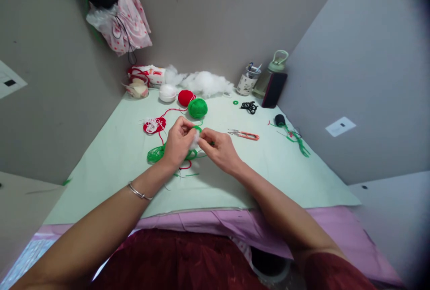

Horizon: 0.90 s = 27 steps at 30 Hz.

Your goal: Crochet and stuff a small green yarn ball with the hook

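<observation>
My left hand [177,143] is closed around a small green yarn piece [197,128], whose upper edge shows above the fingertips. A tuft of white stuffing [195,141] sits between the two hands against the green piece. My right hand [220,150] pinches at this tuft, thumb and forefinger together. Most of the green piece is hidden behind the fingers. Below and left of my left hand lies a loose bundle of green yarn [155,154]. Red yarn and short green clippings are on the table under my hands.
Green [198,108], red [186,98] and white [167,93] yarn balls stand behind my hands, before a heap of stuffing [206,83]. Orange thread snips [244,134] and black scissors [249,107] lie to the right. A phone [274,90] leans on a bottle [278,62].
</observation>
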Available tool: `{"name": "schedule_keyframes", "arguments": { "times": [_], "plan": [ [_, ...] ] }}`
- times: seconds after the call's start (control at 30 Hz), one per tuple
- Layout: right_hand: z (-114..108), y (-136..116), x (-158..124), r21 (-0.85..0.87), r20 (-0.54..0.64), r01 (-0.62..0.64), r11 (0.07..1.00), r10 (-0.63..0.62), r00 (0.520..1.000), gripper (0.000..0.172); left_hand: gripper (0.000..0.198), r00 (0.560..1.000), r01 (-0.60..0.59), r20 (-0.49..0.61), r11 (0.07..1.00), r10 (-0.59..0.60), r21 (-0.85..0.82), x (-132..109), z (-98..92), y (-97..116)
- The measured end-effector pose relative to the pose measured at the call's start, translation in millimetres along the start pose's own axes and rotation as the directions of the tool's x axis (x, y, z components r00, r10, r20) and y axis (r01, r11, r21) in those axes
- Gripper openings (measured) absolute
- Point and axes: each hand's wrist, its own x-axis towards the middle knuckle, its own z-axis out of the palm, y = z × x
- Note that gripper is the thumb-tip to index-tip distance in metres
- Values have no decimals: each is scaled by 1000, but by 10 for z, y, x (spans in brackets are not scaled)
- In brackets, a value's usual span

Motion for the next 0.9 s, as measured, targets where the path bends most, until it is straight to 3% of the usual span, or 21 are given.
{"name": "schedule_keyframes", "arguments": {
  "times": [0.17, 0.33, 0.5, 0.7, 0.8, 0.9],
  "plan": [
    [-9, 95, 89, 206, -42, -144, 968, 156, 987, 33, 18, 998, -3, 58, 1000, 4, -13, -46, 11, 51],
    [-94, 101, 127, 277, -44, -151, 949, 170, 985, 34, 30, 985, 37, 169, 998, -27, -56, -48, -10, 87],
    [-153, 71, 75, 135, 22, -64, 989, 61, 998, 30, 33, 983, 73, 172, 995, -61, -62, 20, -51, 63],
    [-47, -10, -5, -146, 57, 51, 988, -43, 997, 19, 21, 999, 28, 27, 1000, -28, -1, 54, -40, -42],
    [11, 0, 9, -228, 24, 29, 973, -24, 999, 23, 20, 999, 30, -25, 999, -30, 13, 42, -13, -88],
    [-4, 65, 53, -148, -49, -52, 988, 45, 998, 28, 17, 998, 64, 2, 998, -64, -24, 5, 13, -49]
  ]
}}
